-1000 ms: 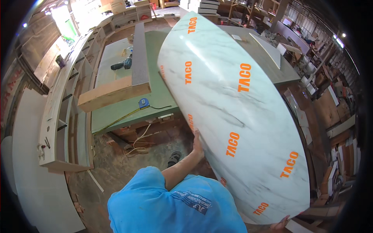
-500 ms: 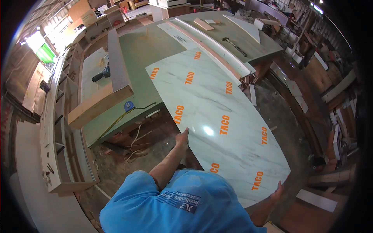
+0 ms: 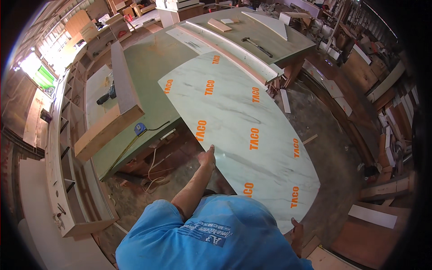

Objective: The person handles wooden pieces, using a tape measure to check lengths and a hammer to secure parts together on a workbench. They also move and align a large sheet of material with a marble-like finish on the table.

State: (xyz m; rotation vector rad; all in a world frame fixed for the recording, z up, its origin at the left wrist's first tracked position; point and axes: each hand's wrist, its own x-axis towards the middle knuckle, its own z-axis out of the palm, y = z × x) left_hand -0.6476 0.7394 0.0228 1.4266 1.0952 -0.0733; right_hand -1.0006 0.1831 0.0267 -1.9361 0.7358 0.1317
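A large white marble-patterned laminate sheet with orange printing stretches from my body out over the green workbench. Its far end lies on the bench, while the near part hangs over the floor. My left hand grips the left edge, thumb on top and fingers hidden underneath. At the near right edge, my right hand is closed on the sheet with its thumb up; the other fingers are mostly hidden below.
A blue tape measure, pulled out, lies on the bench left of the sheet. Beyond are a long wooden box piece, a black drill, white strips and a hammer. A shelf frame stands left; offcuts crowd the right.
The sheet's near right corner has swung leftward and away from me. My right hand has shifted left and slightly nearer along the edge. My left hand keeps its hold.
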